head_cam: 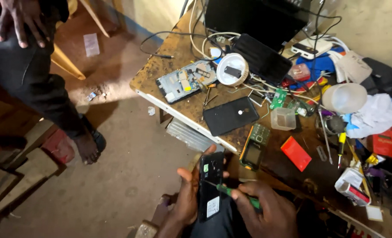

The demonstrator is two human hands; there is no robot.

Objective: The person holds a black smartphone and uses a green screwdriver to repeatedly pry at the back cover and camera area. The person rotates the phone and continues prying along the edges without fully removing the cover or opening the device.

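A green-handled screwdriver is pinched in the closed fingers of the right hand, its thin tip laid on the bared back of a black phone. The phone is clasped upright by the left hand, the thumb hooked over its near edge and the fingers wrapped behind it; it is held low in front of the body, just off the front edge of the worktop, not resting on it.

The step in hand is judged to be the working of a small screw or part on the phone's opened back. A steady tip and a firm hold on the phone are called for, since the tip could slip across the exposed surface.

Just beyond the hands, a keypad phone and a red card-like piece lie near the worktop's edge, with a black back cover further in. The worktop is crowded with cables, circuit boards and tools, so little bare room is left for setting things down. Open floor lies to the left, where another person's leg and hand are seen, well apart from the work.
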